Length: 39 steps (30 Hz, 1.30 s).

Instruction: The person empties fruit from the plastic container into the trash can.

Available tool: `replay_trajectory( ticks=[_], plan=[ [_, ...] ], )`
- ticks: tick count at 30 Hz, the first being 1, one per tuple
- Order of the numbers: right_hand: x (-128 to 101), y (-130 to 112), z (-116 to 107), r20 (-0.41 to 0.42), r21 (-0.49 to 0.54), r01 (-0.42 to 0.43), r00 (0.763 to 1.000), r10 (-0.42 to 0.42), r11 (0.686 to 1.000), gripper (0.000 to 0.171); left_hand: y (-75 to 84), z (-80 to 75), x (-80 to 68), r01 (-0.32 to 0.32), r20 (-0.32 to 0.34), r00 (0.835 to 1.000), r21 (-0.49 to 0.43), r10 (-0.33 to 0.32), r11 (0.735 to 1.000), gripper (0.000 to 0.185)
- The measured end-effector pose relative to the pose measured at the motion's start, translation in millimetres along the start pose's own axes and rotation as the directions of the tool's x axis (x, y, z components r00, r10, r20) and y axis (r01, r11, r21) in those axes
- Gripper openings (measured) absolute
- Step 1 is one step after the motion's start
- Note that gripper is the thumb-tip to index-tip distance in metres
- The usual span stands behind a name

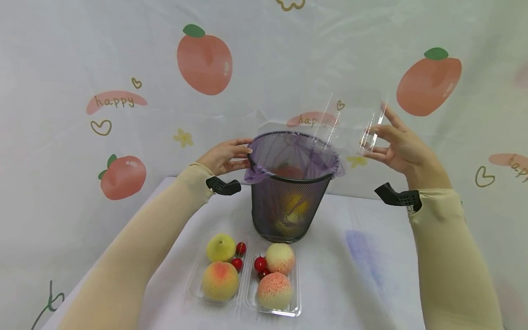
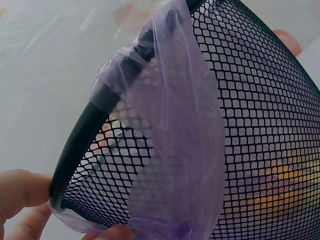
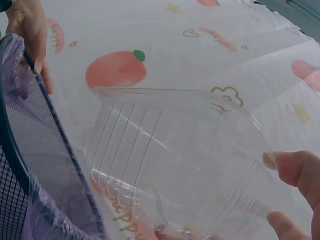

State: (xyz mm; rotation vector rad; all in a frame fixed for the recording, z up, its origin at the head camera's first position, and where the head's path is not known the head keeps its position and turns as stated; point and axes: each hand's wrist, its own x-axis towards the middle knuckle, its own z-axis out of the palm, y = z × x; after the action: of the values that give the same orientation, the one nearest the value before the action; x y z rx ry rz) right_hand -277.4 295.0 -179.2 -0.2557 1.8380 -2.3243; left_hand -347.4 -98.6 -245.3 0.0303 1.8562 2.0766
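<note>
Head view: a clear plastic tray (image 1: 350, 123) tilts over the rim of a black mesh bin (image 1: 286, 201), held at its 3 o'clock end by the right hand (image 1: 402, 149), whose fingers (image 1: 381, 133) are curled round the tray's edge with the thumb below. The right wrist view shows the same tray (image 3: 175, 165) ribbed and see-through, nothing visible inside it, with fingertips (image 3: 300, 170) pinching its rim at 4 o'clock and the bin's edge (image 3: 15, 150) just beside it at 9 o'clock.

A purple bag (image 1: 294, 158) lines the bin, its top folded out over the rim. The left hand (image 1: 224, 156) grips the rim at 9 o'clock; the left wrist view shows its fingers (image 2: 20, 192) pressed against the black rim (image 2: 75, 150) and the purple liner (image 2: 175, 150). Yellow shapes show through the mesh low in the bin, and something red lies higher inside; what they are cannot be told.

On the white tabletop (image 1: 363, 266), at 6 o'clock from the bin and near it, two more clear trays (image 1: 247, 293) sit side by side. The left one carries a yellow pear (image 1: 220, 247), a peach (image 1: 220, 280) and two cherries (image 1: 238, 256); the right one carries two peaches (image 1: 277, 275) and cherries (image 1: 260, 265).
</note>
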Motion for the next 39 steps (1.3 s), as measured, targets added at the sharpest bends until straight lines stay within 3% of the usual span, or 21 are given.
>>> replay_trajectory(
  ticks=[15, 20, 27, 31, 34, 39],
  plan=[
    [-13.5, 12.4, -38.9, -0.002, 0.149, 0.032, 0.999, -0.032, 0.988, 0.054, -0.7, -1.9, 1.1, -0.005, 0.0, 1.0, -0.009, 0.005, 1.0, 0.051],
    [-20.1, 17.4, -57.7, 0.048, 0.304, 0.013, 0.998, -0.029, 0.953, 0.051, -0.4, -1.2, 0.9, -0.005, -0.005, 1.0, -0.011, 0.005, 1.0, 0.051],
    [-33.4, 25.6, -76.7, 0.053, 0.394, 0.004, 0.998, -0.027, 0.919, 0.042, 0.0, -0.8, -0.7, -0.005, 0.002, 1.0, -0.007, 0.005, 1.0, 0.052],
    [-38.3, 32.3, -86.2, 0.098, 0.464, -0.028, 0.995, -0.02, 0.885, 0.042, -0.1, -0.3, -0.3, -0.003, -0.002, 1.0, -0.009, 0.003, 1.0, 0.051],
    [-41.0, 37.0, -89.9, 0.101, 0.443, -0.035, 0.995, -0.012, 0.896, 0.041, -0.3, 0.0, 0.3, -0.001, -0.014, 1.0, -0.007, 0.001, 1.0, 0.05],
    [-46.5, 45.7, -96.0, 0.054, 0.339, -0.008, 0.998, -0.011, 0.941, 0.039, -1.2, -0.3, 1.7, 0.003, -0.028, 1.0, -0.003, -0.003, 1.0, 0.049]
  ],
)
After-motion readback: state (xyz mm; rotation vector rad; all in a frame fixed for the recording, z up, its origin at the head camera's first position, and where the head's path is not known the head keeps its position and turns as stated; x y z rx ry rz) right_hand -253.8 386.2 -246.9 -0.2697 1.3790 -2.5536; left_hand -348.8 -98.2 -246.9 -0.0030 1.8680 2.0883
